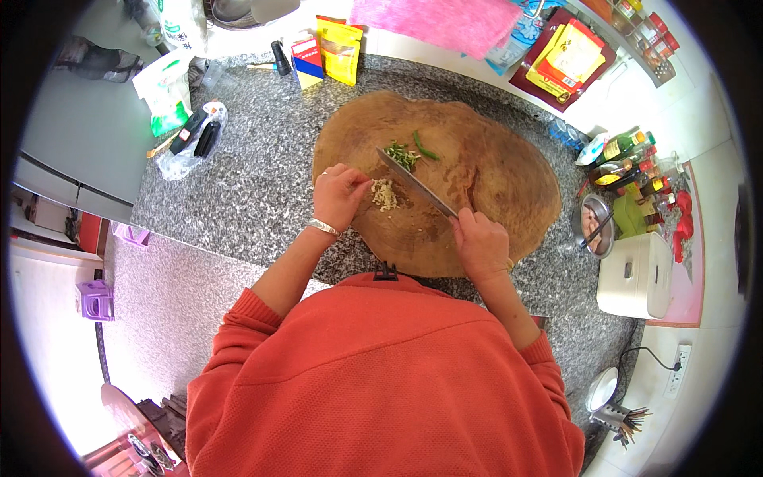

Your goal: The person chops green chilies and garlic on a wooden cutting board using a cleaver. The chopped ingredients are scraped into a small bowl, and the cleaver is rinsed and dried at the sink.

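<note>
My right hand [481, 243] grips the handle of a kitchen knife [415, 183]. Its blade points away and to the left, low over a large wooden cutting board [512, 179]. Pale minced garlic or ginger [384, 195] lies in a small pile left of the blade. At that pile's left edge is my left hand [338, 194], thumb and fingertips drawn together; whether a bit is pinched between them cannot be seen. Chopped green pepper or similar vegetable [402, 156] sits by the knife's tip. Just right of it rests a longer green piece [425, 146].
The board stands on a speckled stone counter [256, 161]. Plastic bags and black items [205, 138] are at the left; a yellow pouch [340, 50] and a box [307, 62] at the back. A metal bowl of raw meat [595, 226], bottles [620, 147] and a white appliance [633, 277] stand right.
</note>
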The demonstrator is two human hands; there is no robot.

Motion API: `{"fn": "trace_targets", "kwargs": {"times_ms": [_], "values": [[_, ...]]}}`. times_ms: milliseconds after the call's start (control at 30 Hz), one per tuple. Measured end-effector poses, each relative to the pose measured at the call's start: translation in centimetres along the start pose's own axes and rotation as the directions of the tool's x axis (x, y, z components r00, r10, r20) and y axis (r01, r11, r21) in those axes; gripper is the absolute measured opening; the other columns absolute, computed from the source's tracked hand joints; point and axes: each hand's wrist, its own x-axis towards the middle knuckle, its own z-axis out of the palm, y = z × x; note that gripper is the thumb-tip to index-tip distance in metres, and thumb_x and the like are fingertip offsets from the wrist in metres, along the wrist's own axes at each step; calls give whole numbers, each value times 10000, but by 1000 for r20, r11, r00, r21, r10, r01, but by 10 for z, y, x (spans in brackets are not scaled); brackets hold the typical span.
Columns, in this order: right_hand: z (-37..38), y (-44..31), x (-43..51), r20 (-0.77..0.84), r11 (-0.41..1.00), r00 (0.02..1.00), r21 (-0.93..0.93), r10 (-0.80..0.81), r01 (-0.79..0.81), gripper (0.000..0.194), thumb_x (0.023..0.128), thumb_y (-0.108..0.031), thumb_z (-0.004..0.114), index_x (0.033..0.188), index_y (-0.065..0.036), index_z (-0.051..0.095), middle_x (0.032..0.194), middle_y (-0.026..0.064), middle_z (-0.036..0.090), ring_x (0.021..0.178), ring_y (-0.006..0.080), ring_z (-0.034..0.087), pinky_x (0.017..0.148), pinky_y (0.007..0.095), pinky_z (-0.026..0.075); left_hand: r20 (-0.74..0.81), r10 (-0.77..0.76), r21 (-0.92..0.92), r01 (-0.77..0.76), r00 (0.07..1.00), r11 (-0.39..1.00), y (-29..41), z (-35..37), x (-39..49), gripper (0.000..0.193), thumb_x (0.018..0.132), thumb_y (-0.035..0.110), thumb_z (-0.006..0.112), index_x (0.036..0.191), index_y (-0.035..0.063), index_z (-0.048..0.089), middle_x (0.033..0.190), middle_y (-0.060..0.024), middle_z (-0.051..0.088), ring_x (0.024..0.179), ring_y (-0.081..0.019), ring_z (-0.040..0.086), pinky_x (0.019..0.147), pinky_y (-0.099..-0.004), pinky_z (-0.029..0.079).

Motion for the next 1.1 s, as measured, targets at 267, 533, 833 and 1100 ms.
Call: {"fn": "trace_targets", "kwargs": {"times_ms": [267,533,833,1100], "values": [[-1,2,2,-33,1000,999,-7,-20,20,207,853,-285,664,795,-141,526,694,63,541,583,305,591,549,415,476,-18,-37,-15,37,999,999,-4,2,-3,106,800,84,677,904,70,694,821,-96,606,785,-278,597,699,-383,478],[-2,3,3,-8,999,999,0,-32,32,200,846,-282,667,794,-144,532,690,62,537,588,302,586,558,417,469,4,-44,-18,44,999,999,-4,2,-2,124,802,67,680,925,70,693,826,-97,609,764,-264,598,696,-367,484],[2,1,10,-30,985,992,118,-120,123,197,831,-256,686,797,-127,540,680,67,533,604,300,579,553,410,462,-211,255,29,-254,944,967,22,-26,31,111,828,128,697,932,93,680,946,-70,618,887,-268,576,792,-374,458],[0,-1,35,33,961,973,165,-228,220,204,858,-261,655,788,-112,533,690,90,573,622,317,593,565,420,469,362,337,127,-404,869,906,-6,-19,40,181,852,281,657,943,126,639,928,-47,576,912,-268,541,852,-425,405]]}}
